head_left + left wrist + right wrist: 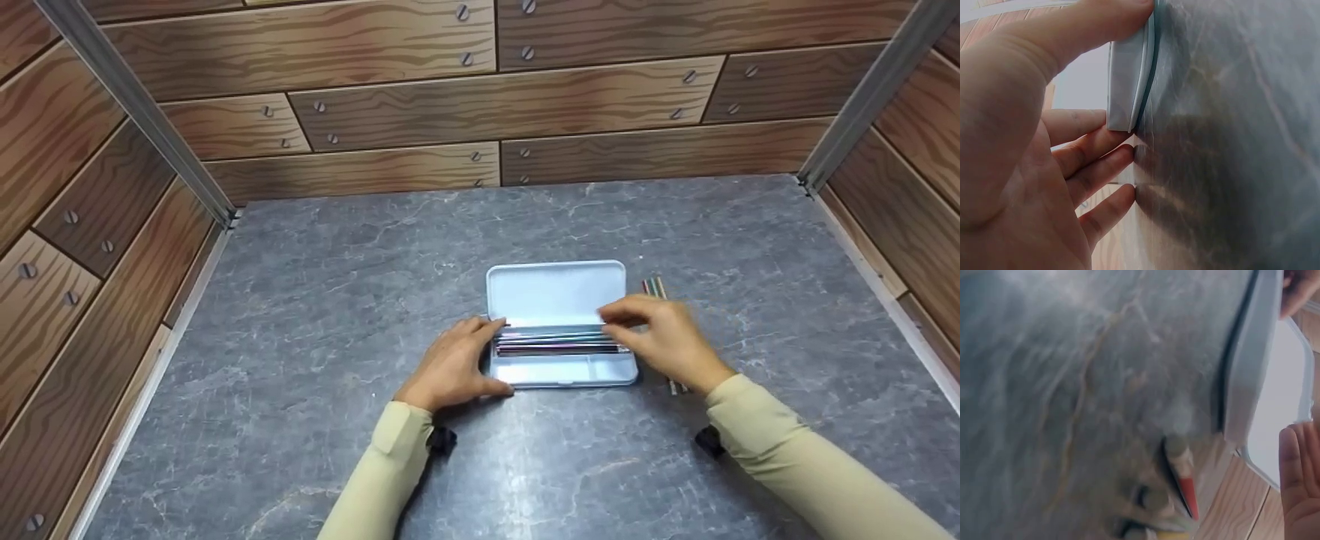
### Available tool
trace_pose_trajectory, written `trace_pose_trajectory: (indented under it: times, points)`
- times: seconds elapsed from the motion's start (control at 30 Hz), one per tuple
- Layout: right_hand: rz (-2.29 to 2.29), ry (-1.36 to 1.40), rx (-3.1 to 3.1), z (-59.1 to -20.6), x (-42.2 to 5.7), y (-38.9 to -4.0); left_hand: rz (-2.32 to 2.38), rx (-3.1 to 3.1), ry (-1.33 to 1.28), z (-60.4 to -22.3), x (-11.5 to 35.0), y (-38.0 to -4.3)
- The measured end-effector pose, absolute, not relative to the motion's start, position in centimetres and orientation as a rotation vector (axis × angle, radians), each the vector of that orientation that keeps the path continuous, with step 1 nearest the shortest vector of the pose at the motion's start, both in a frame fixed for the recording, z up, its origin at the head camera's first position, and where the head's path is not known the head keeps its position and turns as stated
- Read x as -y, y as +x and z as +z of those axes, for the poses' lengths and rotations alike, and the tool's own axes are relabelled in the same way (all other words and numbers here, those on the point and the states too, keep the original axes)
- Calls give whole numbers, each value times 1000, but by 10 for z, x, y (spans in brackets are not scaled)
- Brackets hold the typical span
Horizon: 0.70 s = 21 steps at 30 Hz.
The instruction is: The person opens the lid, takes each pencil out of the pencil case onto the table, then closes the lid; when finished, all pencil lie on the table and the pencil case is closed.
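Observation:
A pale blue pencil case (556,294) lies with its lid raised at the back. Several shiny coloured pencils (553,348) lie lengthwise in its rear compartment. My left hand (459,365) holds the case's left end, thumb at the front edge and fingers at the side; in the left wrist view the thumb lies along the case wall (1127,84). Over the case's right end, my right hand (670,341) hovers with thumb and fingertips apart and nothing visible between them. Several more pencils (655,286) lie on the table to the right, partly hidden beneath that hand.
The grey marbled table (337,300) is enclosed by wood-patterned panels (420,112) at the back and sides. Metal posts (150,112) stand at the back corners. In the right wrist view, a red-ended pencil (1187,492) lies beside others.

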State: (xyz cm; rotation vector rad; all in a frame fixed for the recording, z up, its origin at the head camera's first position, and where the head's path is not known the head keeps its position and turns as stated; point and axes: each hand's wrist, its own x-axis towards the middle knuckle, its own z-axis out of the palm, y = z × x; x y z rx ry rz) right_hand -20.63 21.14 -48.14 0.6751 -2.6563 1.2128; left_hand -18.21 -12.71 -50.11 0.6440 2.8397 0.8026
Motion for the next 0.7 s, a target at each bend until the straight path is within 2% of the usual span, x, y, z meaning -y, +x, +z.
trace_pose_trajectory:
  times: [0.2, 0.7]
  points:
    - [1138, 915, 2751, -490, -203, -211, 801, -2843, 649, -502, 128, -182]
    - [1031, 1063, 2851, -489, -199, -218, 790, -2845, 642, -502, 127, -182]
